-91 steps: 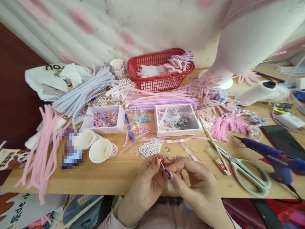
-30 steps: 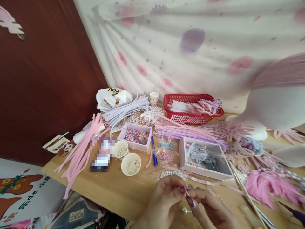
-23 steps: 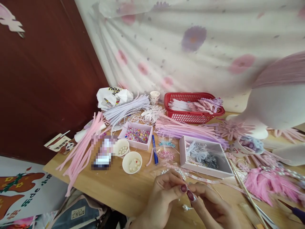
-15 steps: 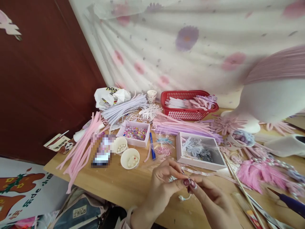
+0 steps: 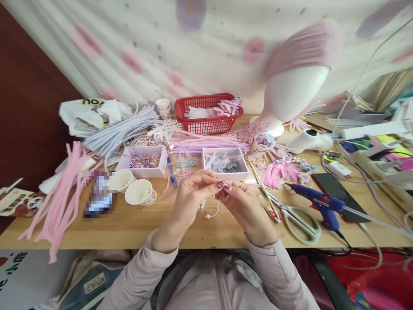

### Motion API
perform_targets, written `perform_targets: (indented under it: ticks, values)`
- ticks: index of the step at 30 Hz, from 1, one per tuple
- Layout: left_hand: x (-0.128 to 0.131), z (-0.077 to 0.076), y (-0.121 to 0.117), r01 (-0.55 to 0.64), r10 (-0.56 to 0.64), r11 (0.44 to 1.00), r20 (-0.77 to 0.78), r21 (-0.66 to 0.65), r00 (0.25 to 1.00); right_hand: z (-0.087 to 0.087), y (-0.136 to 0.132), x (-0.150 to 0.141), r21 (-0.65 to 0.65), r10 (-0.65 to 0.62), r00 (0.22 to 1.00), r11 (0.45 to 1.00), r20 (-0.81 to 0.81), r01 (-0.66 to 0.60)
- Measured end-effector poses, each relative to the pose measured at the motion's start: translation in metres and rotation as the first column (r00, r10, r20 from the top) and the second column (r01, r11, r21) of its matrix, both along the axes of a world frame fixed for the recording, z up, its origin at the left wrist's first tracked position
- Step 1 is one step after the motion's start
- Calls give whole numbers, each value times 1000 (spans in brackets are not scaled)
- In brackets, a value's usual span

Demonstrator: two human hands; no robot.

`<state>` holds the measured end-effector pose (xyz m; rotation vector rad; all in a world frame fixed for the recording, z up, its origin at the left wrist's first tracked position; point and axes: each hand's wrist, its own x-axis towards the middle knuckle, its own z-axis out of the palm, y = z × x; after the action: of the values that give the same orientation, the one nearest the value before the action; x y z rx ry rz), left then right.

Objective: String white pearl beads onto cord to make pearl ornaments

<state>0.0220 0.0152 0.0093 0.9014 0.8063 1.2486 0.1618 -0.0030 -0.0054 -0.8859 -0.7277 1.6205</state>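
Observation:
My left hand (image 5: 192,193) and my right hand (image 5: 244,206) meet at the fingertips over the front of the table, both closed in a pinch. Between them they grip a thin beaded string, its held part mostly covered by my fingers. Below the hands hang small pearly beads (image 5: 202,205) and a pale bead at the string's loose end (image 5: 208,215). Just beyond my fingers lies a white box (image 5: 226,175) with clear and grey beads and white fuzzy pieces. Small bags of blue and pink beads (image 5: 186,163) rest near my left hand.
Two paper cups (image 5: 140,192) and a lilac box of colourful beads (image 5: 142,172) stand left. Scissors (image 5: 301,226), a blue glue gun (image 5: 318,199) and a phone (image 5: 338,196) lie right. Behind are a red basket (image 5: 208,126), pipe cleaners (image 5: 121,129) and a white mannequin head (image 5: 287,92).
The view has swung to the right and takes in more of the table, the glue gun and my sleeves. My hands stay pinched together at the fingertips.

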Motion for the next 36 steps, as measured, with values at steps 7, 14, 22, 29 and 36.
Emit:
perform_targets:
  ticks: [7,14,22,29,36]
  values:
    - [6,1,-4,-32,32,999,3,-31,999,-3,-3,3,14,-3,999,1000,-35,4]
    - [6,0,-2,-19,18,998,-14,-57,1000,-6,-3,5,21,3,999,1000,-34,-2]
    - [5,-4,0,49,-49,999,-153,-1,987,-4,-3,9,69,-22,997,997,72,17]
    - [10,2,16,134,-33,970,-434,203,900,-10,-2,19,101,-77,987,993,141,63]
    - [16,6,30,203,132,905,-700,374,702,-9,4,32,68,-71,990,996,122,63]
